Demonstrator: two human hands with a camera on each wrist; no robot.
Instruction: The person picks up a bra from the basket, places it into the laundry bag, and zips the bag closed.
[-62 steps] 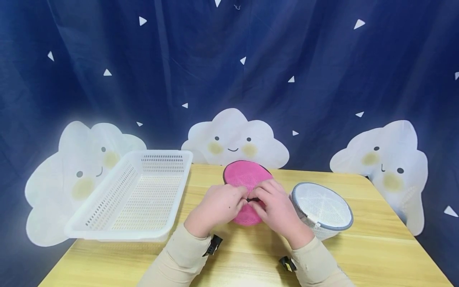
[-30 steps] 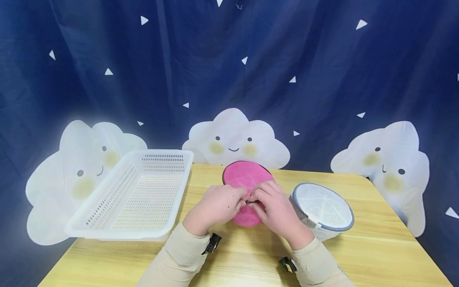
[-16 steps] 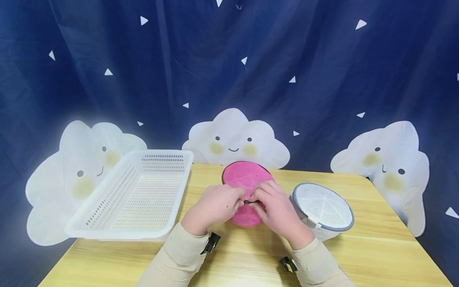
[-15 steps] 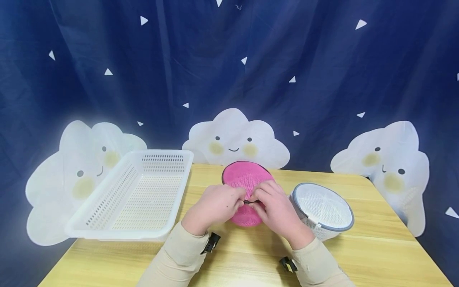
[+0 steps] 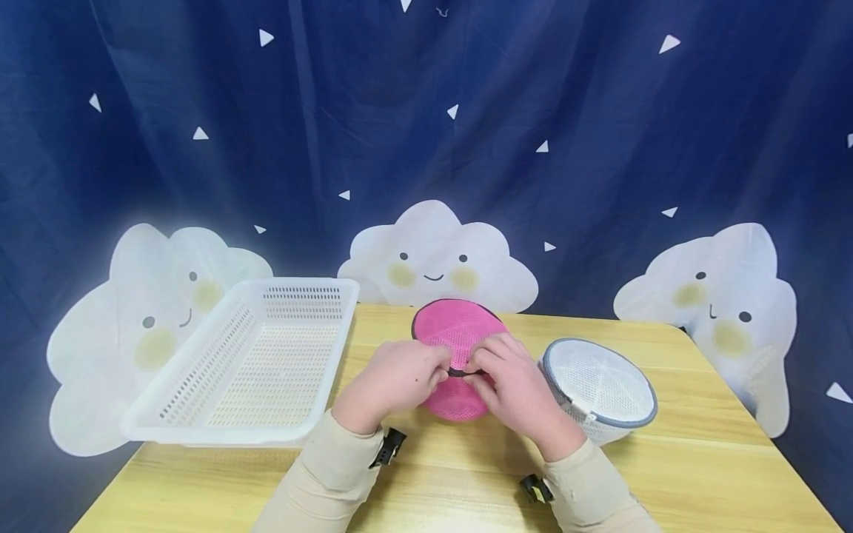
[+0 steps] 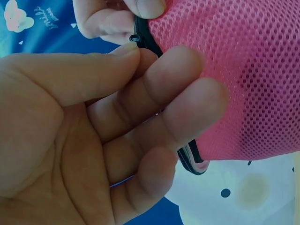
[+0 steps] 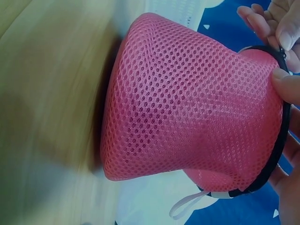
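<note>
A pink mesh laundry bag (image 5: 460, 326) stands on the table between both hands, its black zipper edge running across the top. My left hand (image 5: 402, 374) pinches the zipper near its small metal pull, thumb against index finger; in the left wrist view the other fingers of that hand (image 6: 140, 122) are loosely bent. My right hand (image 5: 512, 379) pinches the black zipper strip (image 5: 457, 373) just to the right. In the right wrist view, the bag's side (image 7: 187, 103) bulges toward the table, and a pale loop (image 7: 183, 205) hangs from the rim.
To the left lies a white perforated plastic basket (image 5: 318, 414). A white mesh bag with a grey rim (image 5: 600, 381) stands beside the right forearm. Behind the wooden table (image 5: 720, 451) hangs a dark blue curtain (image 5: 426, 111) with cloud prints.
My left hand has slid slightly left along the zipper, so more black strip shows between the hands. The right hand stays nearly in place, holding the edge.
</note>
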